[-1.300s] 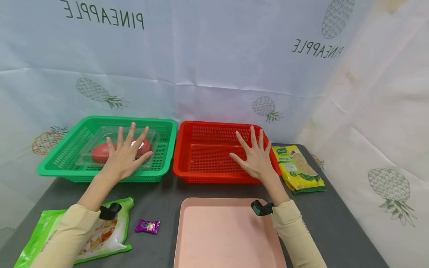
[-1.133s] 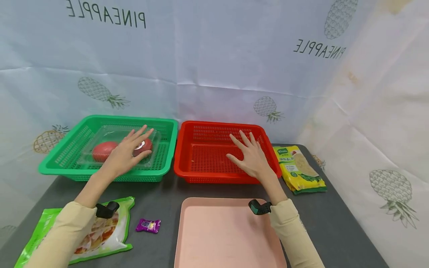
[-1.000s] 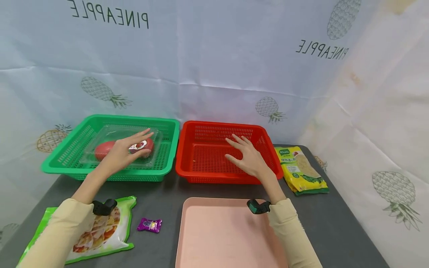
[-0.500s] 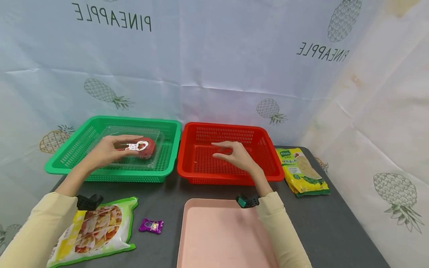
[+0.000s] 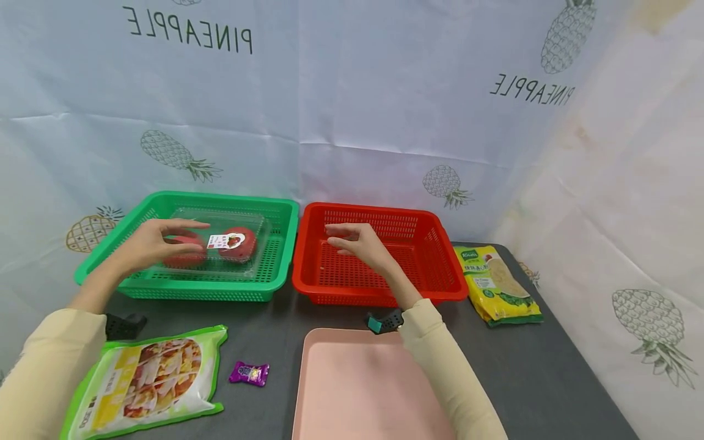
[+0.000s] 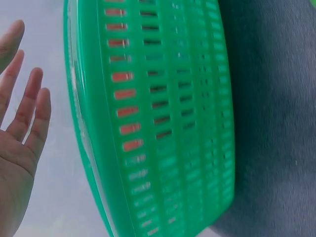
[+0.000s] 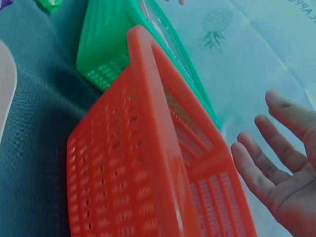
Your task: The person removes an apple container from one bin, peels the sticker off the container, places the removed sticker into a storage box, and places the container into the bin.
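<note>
In the head view my left hand (image 5: 151,244) hovers over the left part of the green basket (image 5: 220,294), fingers extended and holding nothing. Inside that basket lies a clear plastic box (image 5: 220,267) with two red round fruits and a label; my hand partly covers the left fruit. My right hand (image 5: 363,244) is above the red basket (image 5: 374,296), its fingers relaxed and nothing between them. The left wrist view has the left hand (image 6: 19,133) apart from the green basket wall, and the right wrist view has the right hand (image 7: 286,168) beside the red basket rim.
A pink tray (image 5: 368,385) lies in front of the red basket. At front left are a green-and-white food bag (image 5: 148,382) and a small purple wrapped candy (image 5: 250,373). A yellow Knorr packet (image 5: 497,284) lies right of the red basket. A pineapple-print cloth (image 5: 352,91) hangs behind.
Both hands have shifted left and turned from spread palms-down to thumb and fingers held apart sideways. The left fruit and the food bag show more now. Baskets and packets stay in place.
</note>
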The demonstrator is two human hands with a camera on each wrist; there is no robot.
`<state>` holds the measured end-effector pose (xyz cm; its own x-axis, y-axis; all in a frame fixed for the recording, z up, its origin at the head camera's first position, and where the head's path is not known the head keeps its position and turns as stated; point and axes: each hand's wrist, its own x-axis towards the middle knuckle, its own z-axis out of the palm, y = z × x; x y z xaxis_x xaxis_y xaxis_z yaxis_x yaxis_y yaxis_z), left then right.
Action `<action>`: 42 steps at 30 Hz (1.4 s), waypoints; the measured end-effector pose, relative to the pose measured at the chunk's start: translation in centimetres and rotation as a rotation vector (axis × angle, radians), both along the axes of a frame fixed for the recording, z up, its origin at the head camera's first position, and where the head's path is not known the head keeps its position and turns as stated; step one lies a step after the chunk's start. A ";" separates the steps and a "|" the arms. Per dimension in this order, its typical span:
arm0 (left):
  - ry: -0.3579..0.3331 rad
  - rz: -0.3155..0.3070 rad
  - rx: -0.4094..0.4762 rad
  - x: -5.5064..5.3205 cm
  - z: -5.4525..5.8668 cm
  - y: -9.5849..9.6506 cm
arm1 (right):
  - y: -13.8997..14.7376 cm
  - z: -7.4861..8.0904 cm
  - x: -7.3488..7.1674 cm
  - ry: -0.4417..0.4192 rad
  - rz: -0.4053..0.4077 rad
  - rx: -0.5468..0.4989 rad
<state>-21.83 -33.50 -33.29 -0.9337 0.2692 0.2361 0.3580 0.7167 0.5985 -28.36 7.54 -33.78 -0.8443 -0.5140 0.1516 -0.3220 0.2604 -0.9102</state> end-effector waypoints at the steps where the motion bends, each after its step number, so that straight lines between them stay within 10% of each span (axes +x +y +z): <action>1: -0.002 0.003 -0.007 0.0 0.0 -0.3 | -0.4 0.1 0.0 -0.017 0.008 -0.015; 29: -0.111 0.104 -0.144 0.4 -0.7 -4.7 | -9.2 -0.2 0.4 -0.195 0.110 -0.070; 42: -0.057 0.081 -0.220 0.2 -1.2 -5.4 | -12.6 -1.0 1.0 -0.204 0.082 -0.013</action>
